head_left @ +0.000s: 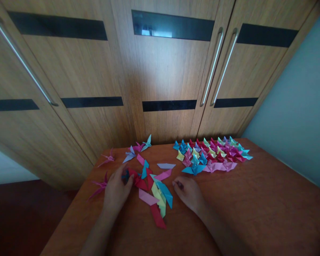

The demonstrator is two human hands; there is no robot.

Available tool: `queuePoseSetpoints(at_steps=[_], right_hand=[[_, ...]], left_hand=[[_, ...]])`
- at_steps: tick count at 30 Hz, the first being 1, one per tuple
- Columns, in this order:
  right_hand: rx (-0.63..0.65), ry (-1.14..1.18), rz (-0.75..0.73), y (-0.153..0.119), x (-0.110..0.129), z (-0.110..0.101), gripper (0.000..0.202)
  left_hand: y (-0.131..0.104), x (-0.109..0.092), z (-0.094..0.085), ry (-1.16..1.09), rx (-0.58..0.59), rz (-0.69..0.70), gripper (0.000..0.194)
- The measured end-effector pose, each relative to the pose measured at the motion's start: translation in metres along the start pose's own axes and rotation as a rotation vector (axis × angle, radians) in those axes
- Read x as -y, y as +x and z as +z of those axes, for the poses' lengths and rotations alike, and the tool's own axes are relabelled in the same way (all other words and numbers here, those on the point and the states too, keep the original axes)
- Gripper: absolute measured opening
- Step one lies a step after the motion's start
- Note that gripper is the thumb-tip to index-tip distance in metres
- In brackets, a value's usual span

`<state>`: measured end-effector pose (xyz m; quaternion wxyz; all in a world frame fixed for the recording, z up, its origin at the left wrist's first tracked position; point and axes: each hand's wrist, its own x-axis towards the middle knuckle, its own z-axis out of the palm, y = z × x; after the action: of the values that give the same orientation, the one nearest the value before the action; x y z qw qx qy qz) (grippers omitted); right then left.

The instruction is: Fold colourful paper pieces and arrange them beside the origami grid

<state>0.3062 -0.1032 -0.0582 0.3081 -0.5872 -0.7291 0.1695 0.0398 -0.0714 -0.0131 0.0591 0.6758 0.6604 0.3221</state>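
Folded paper strips lie in a loose pile at the table's middle, among them a blue piece (pixel 165 193), a yellow-green piece (pixel 159 199), a pink piece (pixel 148 197) and a red piece (pixel 158 216). At the pile's left edge, my left hand (pixel 117 188) has its thumb and fingers curved round red and dark blue paper. To the right of the pile, my right hand (pixel 188 192) rests with its fingers curled in; whether anything is between them is too small to tell. A pale lilac strip (pixel 166 166) lies behind the pile.
Rows of colourful folded paper pieces (pixel 216 153) stand at the table's back right. Paper cranes sit at the left, including a magenta one (pixel 100 185) and a lilac one (pixel 129 154). Behind the brown table (pixel 256 209) rises a wooden wardrobe (pixel 165 71).
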Motion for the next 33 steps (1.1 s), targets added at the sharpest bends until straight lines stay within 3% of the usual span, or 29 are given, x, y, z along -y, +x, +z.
queuePoseSetpoints(at_steps=[6, 11, 14, 16, 18, 23, 29, 33], right_hand=[[0.005, 0.002, 0.004, -0.001, 0.002, -0.002, 0.023], [-0.011, 0.018, 0.014, 0.000, 0.002, -0.002, 0.023], [-0.017, 0.047, 0.006, 0.000, 0.002, -0.003, 0.024], [-0.032, 0.074, -0.001, 0.000, 0.002, -0.003, 0.024], [-0.052, 0.133, -0.003, 0.001, 0.004, -0.003, 0.025], [-0.056, 0.459, 0.028, 0.001, 0.012, -0.004, 0.027], [0.204, 0.782, 0.055, -0.006, 0.024, 0.000, 0.031], [0.351, 0.853, 0.094, -0.009, 0.029, 0.003, 0.033]], left_hand=[[-0.003, 0.002, 0.002, -0.040, 0.072, -0.004, 0.041], [-0.004, 0.002, 0.001, -0.048, -0.060, -0.002, 0.036], [-0.003, -0.004, -0.003, -0.176, -0.117, -0.062, 0.039], [-0.004, -0.008, -0.005, -0.314, -0.097, -0.102, 0.042], [-0.005, -0.014, -0.006, -0.479, -0.024, -0.134, 0.043], [-0.015, -0.034, -0.002, -0.811, 0.287, -0.165, 0.040], [-0.034, -0.061, 0.006, -0.815, 0.492, -0.113, 0.036], [-0.042, -0.069, 0.013, -0.820, 0.519, -0.112, 0.037]])
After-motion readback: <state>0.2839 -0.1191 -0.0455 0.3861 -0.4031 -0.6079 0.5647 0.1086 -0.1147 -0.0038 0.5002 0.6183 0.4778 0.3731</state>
